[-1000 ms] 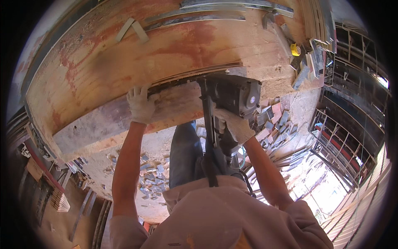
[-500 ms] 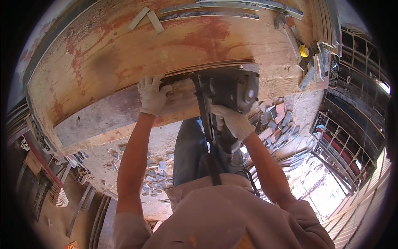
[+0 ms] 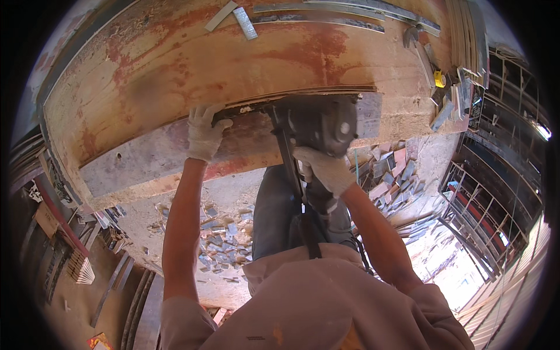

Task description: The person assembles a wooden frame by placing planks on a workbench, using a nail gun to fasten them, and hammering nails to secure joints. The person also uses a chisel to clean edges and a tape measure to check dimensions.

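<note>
My gloved left hand (image 3: 204, 135) lies on a long grey plank (image 3: 137, 153) along the near edge of the workbench, fingers spread and thumb out. To its right, my gloved right hand (image 3: 324, 170) is closed round the handle of a black nail gun (image 3: 324, 125). The gun's nose is down at a thin dark strip that runs along the plank's far edge. Its long magazine (image 3: 286, 154) slants back toward my body. The gun's body hides part of the plank and the exact contact point.
On the wooden workbench (image 3: 192, 64) lie two short slats (image 3: 245, 23), long strips (image 3: 326, 19), a hammer (image 3: 412, 35), a yellow tape measure (image 3: 439, 79) and offcuts (image 3: 443, 114). Wood scraps (image 3: 224, 242) litter the floor. Metal racks (image 3: 484, 204) stand at right.
The nail gun and my right hand have moved left along the plank, showing more of its right end. My left hand has also shifted left. The whole view has moved slightly.
</note>
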Tool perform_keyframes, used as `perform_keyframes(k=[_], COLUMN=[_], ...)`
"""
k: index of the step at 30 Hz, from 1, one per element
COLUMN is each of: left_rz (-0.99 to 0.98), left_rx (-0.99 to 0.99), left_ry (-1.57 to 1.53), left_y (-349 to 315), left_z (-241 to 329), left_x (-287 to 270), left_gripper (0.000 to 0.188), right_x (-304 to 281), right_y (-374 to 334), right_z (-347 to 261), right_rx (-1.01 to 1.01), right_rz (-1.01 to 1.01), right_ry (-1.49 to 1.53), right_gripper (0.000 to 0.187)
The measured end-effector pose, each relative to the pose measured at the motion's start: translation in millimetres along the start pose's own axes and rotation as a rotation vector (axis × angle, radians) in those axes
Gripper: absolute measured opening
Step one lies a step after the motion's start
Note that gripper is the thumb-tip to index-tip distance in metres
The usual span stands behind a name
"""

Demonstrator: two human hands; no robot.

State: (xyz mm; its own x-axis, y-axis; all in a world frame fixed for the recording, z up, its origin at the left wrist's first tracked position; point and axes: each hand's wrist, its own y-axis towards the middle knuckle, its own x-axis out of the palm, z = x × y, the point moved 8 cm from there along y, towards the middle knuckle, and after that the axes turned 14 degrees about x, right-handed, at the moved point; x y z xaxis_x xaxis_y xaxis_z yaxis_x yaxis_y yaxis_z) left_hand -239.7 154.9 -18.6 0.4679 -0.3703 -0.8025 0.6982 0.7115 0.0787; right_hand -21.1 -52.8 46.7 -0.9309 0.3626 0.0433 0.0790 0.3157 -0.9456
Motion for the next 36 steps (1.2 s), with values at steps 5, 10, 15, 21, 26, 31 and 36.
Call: perform_keyframes(k=[5, 10, 15, 21, 26, 31, 36], left_rz=[0.031, 0.027, 0.089, 0.018, -0.013, -0.007, 0.095], left_rx=[-0.007, -0.009, 0.063, -0.024, 0.027, 0.156, 0.389], left_ry=[-0.039, -0.067, -0.116, -0.067, -0.045, -0.032, 0.156], left_y=[0.6, -4.0, 1.0, -2.8, -5.8, 71.7, 214.8], left_z=[-4.6, -9.4, -6.7, -15.8, -4.2, 67.0, 135.5], left_x=[-3.6, -2.9, -8.5, -4.2, -2.4, 16.5, 77.3], left_gripper=[0.044, 0.047, 0.044, 0.046, 0.044, 0.048, 0.042], right_x=[5.7, 33.4, 50.3, -17.6, -137.6, -198.7, -194.6], right_y=[8.0, 3.0, 13.4, -68.7, -83.1, -106.1, -83.7], right_z=[2.0, -0.2, -18.2, -63.3, 71.6, 77.9, 77.6], right_rx=[0.0, 0.004, -0.035, -0.656, -0.668, -0.623, -0.505], right_rz=[-0.036, -0.068, -0.011, 0.388, 0.541, 0.717, 0.609], right_ry=[0.017, -0.061, -0.183, -0.735, -1.329, -0.902, -0.953], right_gripper=[0.018, 0.025, 0.031, 0.037, 0.053, 0.049, 0.032])
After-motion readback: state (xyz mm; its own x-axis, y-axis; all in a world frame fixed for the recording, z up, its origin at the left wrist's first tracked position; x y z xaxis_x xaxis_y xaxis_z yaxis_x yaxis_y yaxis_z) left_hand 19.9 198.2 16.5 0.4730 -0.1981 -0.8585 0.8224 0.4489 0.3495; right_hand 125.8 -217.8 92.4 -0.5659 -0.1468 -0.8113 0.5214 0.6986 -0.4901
